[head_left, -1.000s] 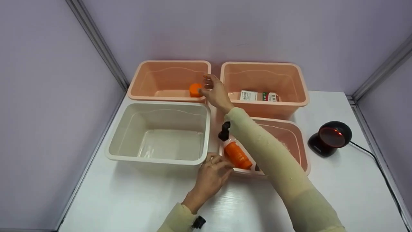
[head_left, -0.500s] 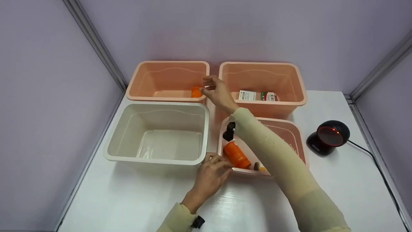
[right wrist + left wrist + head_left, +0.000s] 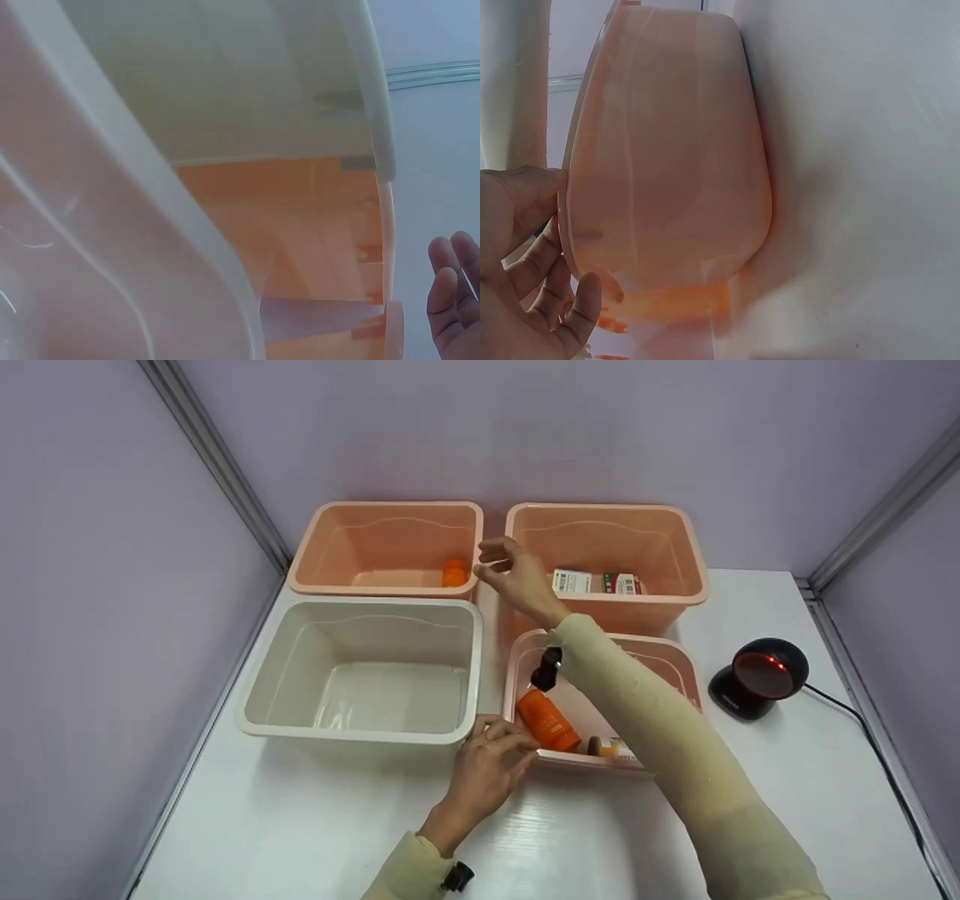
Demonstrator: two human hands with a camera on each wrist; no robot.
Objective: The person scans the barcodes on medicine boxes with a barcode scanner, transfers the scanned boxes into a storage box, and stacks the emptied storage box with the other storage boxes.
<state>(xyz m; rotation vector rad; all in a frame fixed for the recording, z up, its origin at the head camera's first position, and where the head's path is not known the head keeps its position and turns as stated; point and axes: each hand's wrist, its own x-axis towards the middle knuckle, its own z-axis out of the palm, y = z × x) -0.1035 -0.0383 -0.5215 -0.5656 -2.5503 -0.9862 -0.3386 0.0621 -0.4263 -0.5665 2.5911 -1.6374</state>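
In the head view, my right hand (image 3: 517, 581) hovers over the gap between the two back bins, fingers loosely bent and holding nothing. Close by, an orange bottle (image 3: 454, 574) lies in the back left pink bin (image 3: 386, 590), partly hidden by its wall. My left hand (image 3: 487, 769) grips the near left corner of the front right pink bin (image 3: 585, 761). The left wrist view has its thumb and fingers at that bin's rim (image 3: 566, 202). Inside this bin are another orange bottle (image 3: 549, 721) and a white-and-yellow container with a brown end (image 3: 611, 747). My right sleeve covers part of it.
Left of my left hand stands a white-grey bin (image 3: 360, 735). The back right pink bin (image 3: 622, 600) contains small boxes (image 3: 571, 581). A black scanner (image 3: 759, 679) glowing red, with a cable, stands on the right of the white table (image 3: 337, 825). Panel walls enclose the table.
The orange bottle has dropped away from my right hand and settled in the back left bin. My right hand has drawn slightly to the right. My left hand stays at the bin's corner.
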